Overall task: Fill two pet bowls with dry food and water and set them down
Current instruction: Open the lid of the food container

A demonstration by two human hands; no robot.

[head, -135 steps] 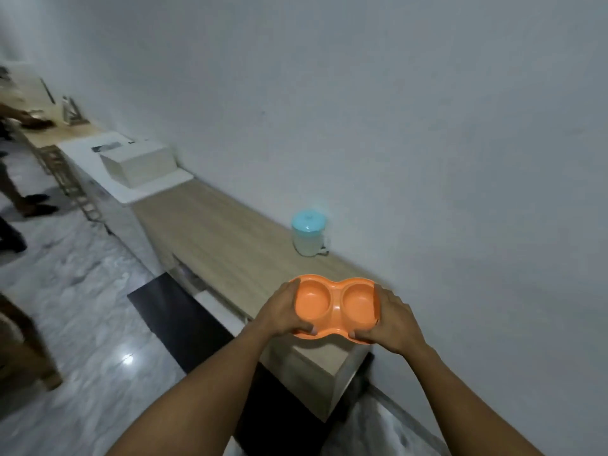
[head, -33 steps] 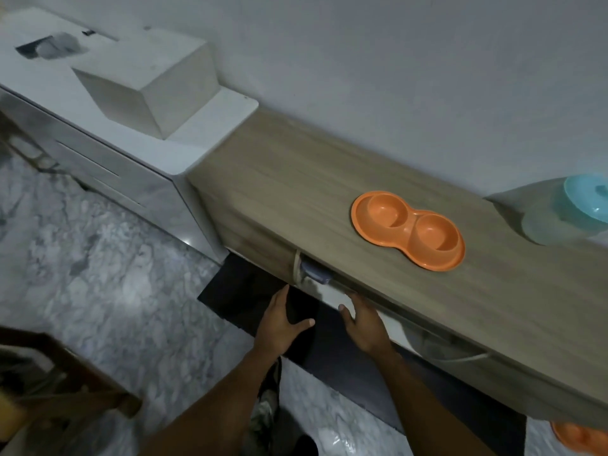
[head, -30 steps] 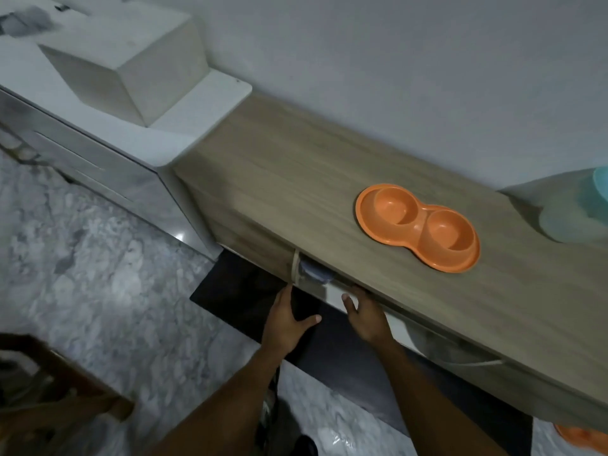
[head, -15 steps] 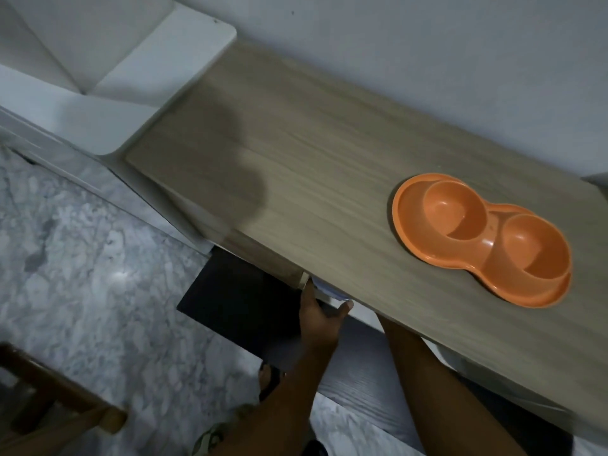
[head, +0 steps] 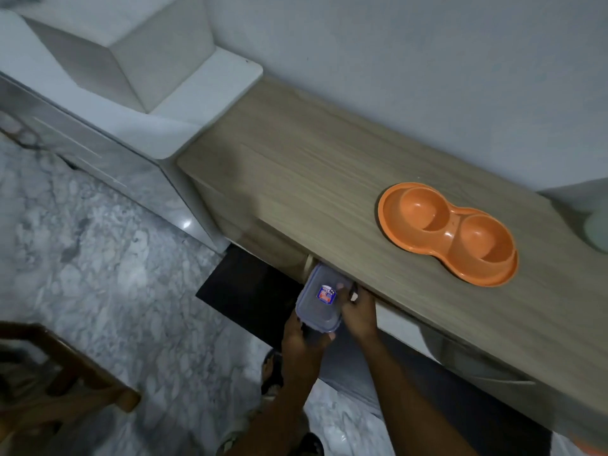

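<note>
An orange double pet bowl point(head: 447, 232) sits empty on the wooden counter point(head: 312, 179), right of centre. Below the counter's front edge, both my hands hold a clear plastic container with a blue-rimmed lid point(head: 320, 299) and a small label. My left hand point(head: 301, 340) grips it from underneath at its near end. My right hand point(head: 357, 307) holds its right side, thumb on the lid. What is inside the container is hidden. A pale jug point(head: 597, 232) shows only as a sliver at the right edge.
A white cabinet with a white box point(head: 125, 57) on it adjoins the counter's left end. A dark mat point(head: 250, 291) lies on the marble floor under the counter. A wooden chair point(head: 49, 383) stands at the lower left. The wall runs behind the counter.
My hands let go of the orange bowl on the counter and reached under the counter's front edge. The lidded container has now come out from under the counter in both hands.
</note>
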